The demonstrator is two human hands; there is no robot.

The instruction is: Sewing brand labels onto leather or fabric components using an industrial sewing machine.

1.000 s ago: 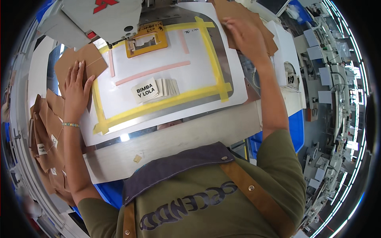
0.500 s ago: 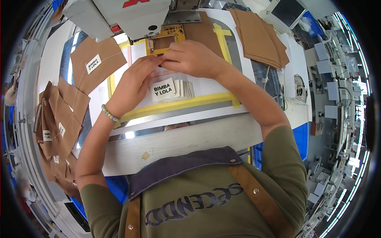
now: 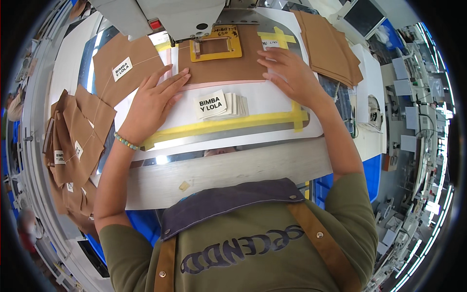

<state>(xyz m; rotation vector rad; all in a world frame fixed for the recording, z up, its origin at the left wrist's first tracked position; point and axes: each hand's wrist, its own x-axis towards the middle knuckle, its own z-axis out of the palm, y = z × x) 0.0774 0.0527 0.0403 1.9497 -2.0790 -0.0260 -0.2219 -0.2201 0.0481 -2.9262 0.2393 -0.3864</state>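
A brown fabric panel lies flat on the white work surface, its near edge along a pink strip. My left hand is open, fingers stretched over the panel's left edge. At the right edge my right hand is open too, its fingers apart and slightly bent, with nothing in them. A yellow frame with a rectangular opening rests on the panel, below the white sewing machine head. Nearer me, between my hands, is a fanned stack of white printed labels.
At the left, a brown panel with a label is linked by thread to a heap of labelled panels. Plain brown panels are stacked far right, beside a screen. Yellow tape crosses the near surface.
My hands were together at the frame's near side and have parted, the left moving leftward and the right rightward. The panel's near part now shows. The whole view has shifted slightly.
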